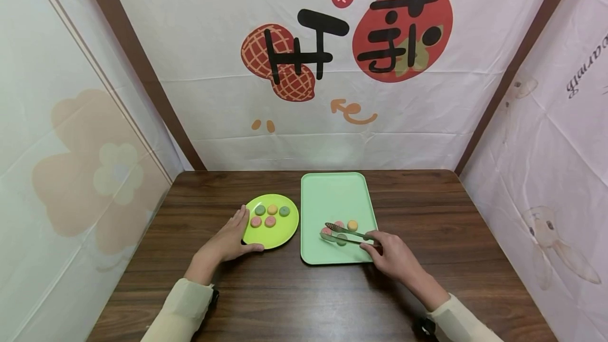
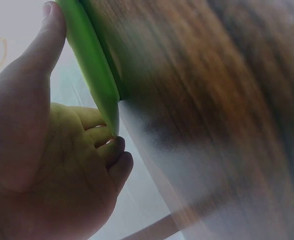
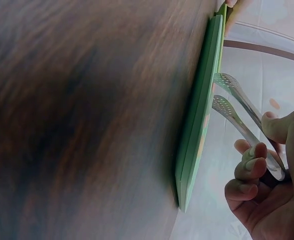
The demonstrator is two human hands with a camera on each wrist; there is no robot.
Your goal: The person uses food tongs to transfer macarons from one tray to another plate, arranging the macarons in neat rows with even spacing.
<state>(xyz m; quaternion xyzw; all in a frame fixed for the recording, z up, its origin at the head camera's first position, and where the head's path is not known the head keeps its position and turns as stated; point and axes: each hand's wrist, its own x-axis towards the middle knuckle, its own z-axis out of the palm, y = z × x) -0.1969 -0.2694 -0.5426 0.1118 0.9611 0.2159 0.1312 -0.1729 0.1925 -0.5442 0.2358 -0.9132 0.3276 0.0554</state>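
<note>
My left hand (image 1: 227, 237) holds the rim of a yellow-green plate (image 1: 273, 239), thumb at the near edge and fingers along the left side. On that plate lie several macarons: pink, yellow and blue-green, one being a pink macaron (image 1: 270, 221). With my right hand (image 1: 392, 257) I grip metal tongs (image 3: 241, 107) over a mint-green tray (image 1: 332, 194). The perforated tips stand apart around a pink macaron (image 1: 326, 231); contact cannot be told. Beside it on the tray are another pink macaron (image 1: 339, 224), a yellow macaron (image 1: 352, 225) and a green macaron (image 1: 342, 240), partly covered by the tongs.
Plate and tray stand side by side on a dark wooden table (image 1: 304, 305), a narrow gap between them. Printed cloth walls (image 1: 228, 146) enclose the table at the back and both sides.
</note>
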